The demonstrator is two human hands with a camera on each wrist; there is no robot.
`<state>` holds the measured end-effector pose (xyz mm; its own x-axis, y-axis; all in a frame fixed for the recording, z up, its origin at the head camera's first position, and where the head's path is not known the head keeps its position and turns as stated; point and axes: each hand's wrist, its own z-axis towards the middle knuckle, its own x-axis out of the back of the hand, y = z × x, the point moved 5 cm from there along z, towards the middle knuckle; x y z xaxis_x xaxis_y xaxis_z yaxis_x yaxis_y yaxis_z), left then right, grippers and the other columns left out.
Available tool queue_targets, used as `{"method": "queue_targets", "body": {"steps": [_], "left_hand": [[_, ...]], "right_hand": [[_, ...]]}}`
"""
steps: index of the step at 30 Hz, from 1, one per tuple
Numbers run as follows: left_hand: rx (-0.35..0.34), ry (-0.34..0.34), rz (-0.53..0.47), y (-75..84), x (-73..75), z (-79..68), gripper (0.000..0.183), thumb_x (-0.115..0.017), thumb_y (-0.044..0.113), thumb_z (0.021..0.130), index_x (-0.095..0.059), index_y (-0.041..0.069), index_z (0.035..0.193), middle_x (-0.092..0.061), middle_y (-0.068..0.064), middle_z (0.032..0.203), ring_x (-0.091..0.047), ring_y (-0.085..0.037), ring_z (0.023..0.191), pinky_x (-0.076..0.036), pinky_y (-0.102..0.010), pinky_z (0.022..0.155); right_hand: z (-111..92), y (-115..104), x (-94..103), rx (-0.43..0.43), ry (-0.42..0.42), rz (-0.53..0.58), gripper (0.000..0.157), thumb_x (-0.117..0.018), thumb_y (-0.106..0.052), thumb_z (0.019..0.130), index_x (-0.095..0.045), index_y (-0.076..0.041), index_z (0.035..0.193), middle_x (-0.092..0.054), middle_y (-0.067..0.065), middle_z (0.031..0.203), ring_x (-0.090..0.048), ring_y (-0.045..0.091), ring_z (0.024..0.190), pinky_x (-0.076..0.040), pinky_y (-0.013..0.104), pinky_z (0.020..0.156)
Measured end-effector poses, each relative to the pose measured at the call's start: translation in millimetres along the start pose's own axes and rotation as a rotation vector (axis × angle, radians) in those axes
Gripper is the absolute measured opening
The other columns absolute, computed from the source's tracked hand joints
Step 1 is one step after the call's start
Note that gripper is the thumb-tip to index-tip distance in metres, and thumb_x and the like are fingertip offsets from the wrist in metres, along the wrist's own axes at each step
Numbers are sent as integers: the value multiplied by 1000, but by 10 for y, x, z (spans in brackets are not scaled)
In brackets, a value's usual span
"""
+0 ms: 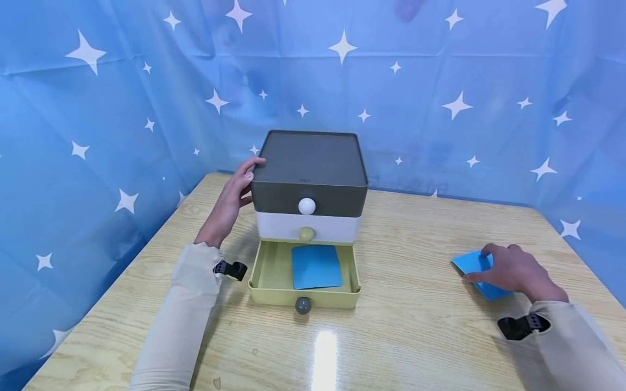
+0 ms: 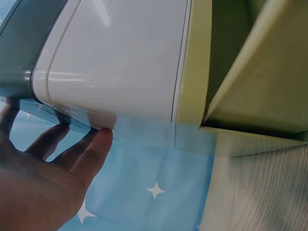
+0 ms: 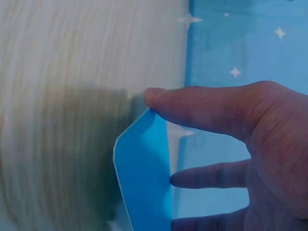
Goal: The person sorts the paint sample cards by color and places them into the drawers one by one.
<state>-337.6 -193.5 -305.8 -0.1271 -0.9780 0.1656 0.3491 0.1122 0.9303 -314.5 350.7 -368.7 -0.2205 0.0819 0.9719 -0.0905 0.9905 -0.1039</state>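
A small three-tier drawer box with a dark grey top (image 1: 310, 157) stands on the table. Its lowest, yellow-green drawer (image 1: 276, 296) is pulled out, and a flat blue sheet (image 1: 317, 266) lies inside. My left hand (image 1: 230, 201) rests against the box's left side, fingertips touching the white tier (image 2: 115, 57) and the grey one. Away to the right, my right hand (image 1: 513, 271) pinches a blue card (image 3: 144, 168) by its edges, thumb at one corner, fingers along another edge. This card looks bent or folded; the hand covers part of it.
The wooden table (image 1: 411, 315) stretches between the box and my right hand. Behind it hangs a blue curtain (image 1: 303, 76) with white stars. A round dark knob (image 1: 303, 305) sticks out from the pulled-out drawer's front.
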Motion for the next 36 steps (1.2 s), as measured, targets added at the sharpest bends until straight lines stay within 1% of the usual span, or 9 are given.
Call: {"method": "queue_targets", "body": {"steps": [7, 10, 14, 17, 23, 29, 33, 36], "left_hand": [[0, 2, -1, 11, -4, -14, 47, -30, 46, 106, -40, 32, 150, -32, 1, 162, -36, -26, 149, -30, -61, 117], [-3, 2, -4, 15, -4, -19, 47, -30, 45, 106, -40, 32, 150, -32, 1, 163, -36, -26, 150, -30, -61, 117], [-2, 1, -9, 11, 0, -20, 47, -30, 45, 106, -40, 32, 150, -32, 2, 163, -36, -26, 150, -30, -60, 117], [-2, -2, -12, 17, -1, -18, 47, -31, 45, 106, -40, 32, 150, -33, 1, 162, -37, -26, 149, -30, -60, 117], [-3, -5, -5, 30, -9, -12, 46, -30, 43, 106, -41, 31, 149, -34, 1, 161, -37, -26, 148, -30, -60, 117], [1, -5, 0, 31, -10, -13, 46, -30, 43, 106, -41, 32, 149, -34, 1, 161, -36, -27, 149, -30, -60, 117], [1, -7, -7, 30, -6, -13, 46, -30, 42, 106, -41, 31, 149, -34, 1, 161, -37, -26, 148, -30, -60, 117], [0, -8, -9, 29, -3, -12, 46, -30, 43, 106, -41, 31, 149, -34, 1, 161, -38, -27, 148, -31, -60, 117]], "right_hand": [[-70, -273, 111, 51, 77, -11, 87, -77, -58, 77, -55, 8, 129, -50, 44, 118, -56, 49, 94, -52, 50, 64], [-114, -418, 172, 78, 102, -25, 87, -78, -56, 77, -54, 8, 131, -51, 43, 119, -57, 49, 95, -52, 53, 66], [-178, -615, 233, 129, 133, -29, 88, -79, -54, 77, -53, 8, 134, -52, 42, 118, -59, 48, 92, -53, 53, 67], [-224, -754, 267, 161, 149, -25, 87, -80, -53, 76, -53, 5, 134, -53, 41, 119, -60, 46, 91, -54, 52, 65], [-318, -1004, 330, 200, 180, -19, 83, -81, -53, 75, -55, -1, 135, -52, 38, 124, -59, 47, 95, -54, 49, 62], [-407, -1258, 377, 256, 209, -13, 81, -83, -53, 73, -58, -5, 134, -56, 33, 124, -60, 43, 97, -54, 48, 64], [-454, -1438, 403, 303, 219, -2, 77, -84, -50, 73, -60, -7, 132, -57, 28, 124, -59, 41, 99, -55, 47, 64], [-481, -1565, 415, 338, 218, 11, 73, -85, -49, 72, -62, -11, 131, -57, 26, 125, -59, 40, 102, -56, 46, 65]]}}
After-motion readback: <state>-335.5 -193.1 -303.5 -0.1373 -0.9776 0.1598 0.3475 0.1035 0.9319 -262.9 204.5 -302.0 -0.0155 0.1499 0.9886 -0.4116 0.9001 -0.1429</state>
